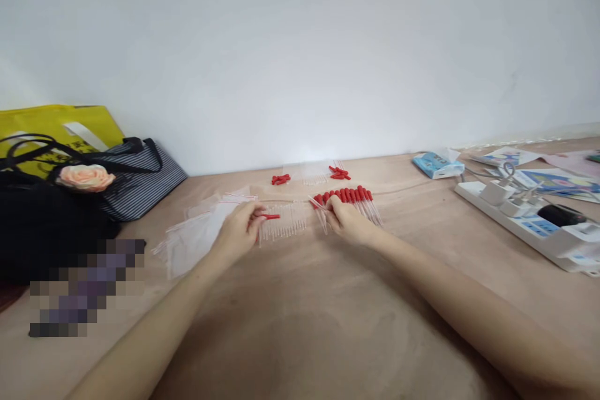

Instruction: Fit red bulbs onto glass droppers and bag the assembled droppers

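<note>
My left hand (pixel 242 223) is closed in a pinch on a red rubber dropper bulb (pixel 272 217), which points to the right. A row of clear thin tubes (pixel 287 225) lies on the table just beyond and beneath that bulb. My right hand (pixel 344 215) is closed on a clear dropper tube (pixel 317 202), its end slanting up to the left. Beside and behind the right hand lies a row of droppers with red bulbs (pixel 359 194), partly covered by the fingers. Two small piles of loose red bulbs, a left pile (pixel 280 179) and a right pile (pixel 339 172), lie near the wall.
Clear zip bags (pixel 192 234) are spread left of my left hand. Between the bulb piles lies another clear bag (pixel 304 171) with tubes. A striped bag (pixel 150 178) and yellow bag (pixel 100 119) stand left. A tissue pack (pixel 438 164) and power strip (pixel 497 209) lie right.
</note>
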`<state>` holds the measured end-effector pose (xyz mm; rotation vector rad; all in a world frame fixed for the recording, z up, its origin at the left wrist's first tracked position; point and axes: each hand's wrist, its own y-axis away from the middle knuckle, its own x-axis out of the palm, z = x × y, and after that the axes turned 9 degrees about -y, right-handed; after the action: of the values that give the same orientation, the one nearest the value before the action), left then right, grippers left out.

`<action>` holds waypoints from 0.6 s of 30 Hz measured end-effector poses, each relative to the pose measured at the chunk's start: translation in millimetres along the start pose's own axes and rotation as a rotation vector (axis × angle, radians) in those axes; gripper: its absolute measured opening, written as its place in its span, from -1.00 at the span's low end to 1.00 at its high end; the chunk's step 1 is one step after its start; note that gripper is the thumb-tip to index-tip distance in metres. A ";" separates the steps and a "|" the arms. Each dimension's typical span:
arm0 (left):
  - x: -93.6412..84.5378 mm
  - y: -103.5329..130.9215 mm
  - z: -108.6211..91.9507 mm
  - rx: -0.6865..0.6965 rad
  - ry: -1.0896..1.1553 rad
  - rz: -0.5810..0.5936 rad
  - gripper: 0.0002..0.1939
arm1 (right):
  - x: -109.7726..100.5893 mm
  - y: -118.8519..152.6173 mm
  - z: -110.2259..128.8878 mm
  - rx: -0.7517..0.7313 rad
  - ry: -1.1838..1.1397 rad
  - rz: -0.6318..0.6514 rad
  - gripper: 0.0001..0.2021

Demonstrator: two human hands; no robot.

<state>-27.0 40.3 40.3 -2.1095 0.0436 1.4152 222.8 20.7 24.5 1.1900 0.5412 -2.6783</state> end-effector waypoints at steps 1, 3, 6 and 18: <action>5.9 5.6 -10.5 0.047 0.039 -0.004 -0.86 | 0.4 7.9 -5.1 -0.087 -0.029 0.005 -0.88; 17.2 17.8 -28.8 0.137 0.068 0.030 -0.88 | 3.1 23.5 -15.4 -0.186 -0.052 0.013 -0.84; 28.1 32.4 -45.2 0.226 0.115 0.127 -0.82 | 8.6 42.9 -28.9 -0.267 -0.002 -0.002 -0.65; 45.4 34.6 -51.1 0.186 0.159 0.163 -0.86 | 14.8 50.4 -27.1 -0.291 0.101 -0.035 -0.81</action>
<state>23.5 0.1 -0.9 -2.0951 0.4033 1.2764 245.9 -15.2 -16.3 1.2424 0.9383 -2.4655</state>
